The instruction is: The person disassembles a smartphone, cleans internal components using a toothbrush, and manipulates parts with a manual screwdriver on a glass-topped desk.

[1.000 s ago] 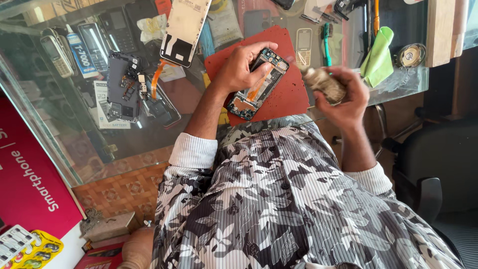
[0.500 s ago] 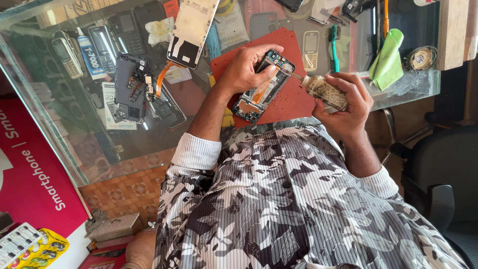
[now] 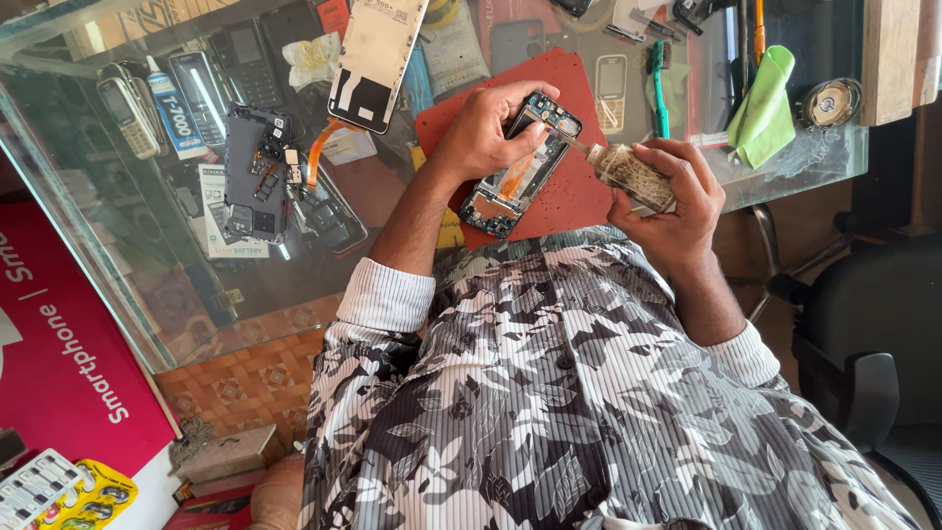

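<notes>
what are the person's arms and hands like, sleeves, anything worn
Both hands are bare: the left hand and right hand show no gloves, and no ring or watch is visible. The sleeves are rolled up to white ribbed cuffs on a black, grey and white leaf-print shirt.

One head camera looks steeply down over the shirt (image 3: 589,393) at lower right, close to the glass counter (image 3: 147,245) at upper left

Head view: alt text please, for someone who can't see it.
A person's left hand steadies an opened smartphone on a red mat while the right hand aims a small bottle at it. Phone parts litter the glass counter.
</notes>
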